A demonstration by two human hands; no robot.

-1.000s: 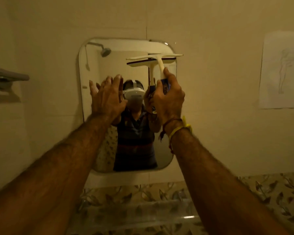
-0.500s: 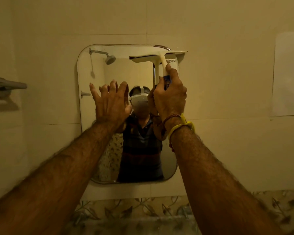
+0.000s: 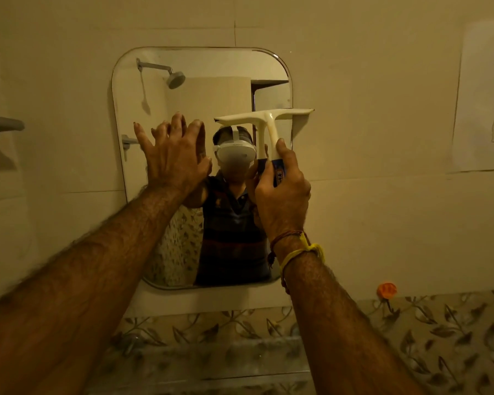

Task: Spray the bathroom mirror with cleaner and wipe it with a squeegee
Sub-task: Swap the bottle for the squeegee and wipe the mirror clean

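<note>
A rounded rectangular mirror point(image 3: 206, 81) hangs on the tiled wall straight ahead. My right hand point(image 3: 283, 192) is shut on the handle of a white squeegee point(image 3: 264, 116). Its blade lies level across the mirror's right side, about mid-height, and overhangs the right edge. My left hand point(image 3: 174, 155) presses flat on the glass left of centre, fingers spread and pointing up. No spray bottle is in view.
A grey shelf or rail point(image 3: 0, 126) juts from the wall at far left. A paper with a line drawing point(image 3: 488, 98) is stuck on the wall at right. An orange hook point(image 3: 387, 290) sits above the leaf-patterned tile band point(image 3: 439, 332). A clear shelf point(image 3: 211, 354) lies below the mirror.
The squeegee has come down from the mirror's top edge to about mid-height on the right side. My left hand stays flat on the glass.
</note>
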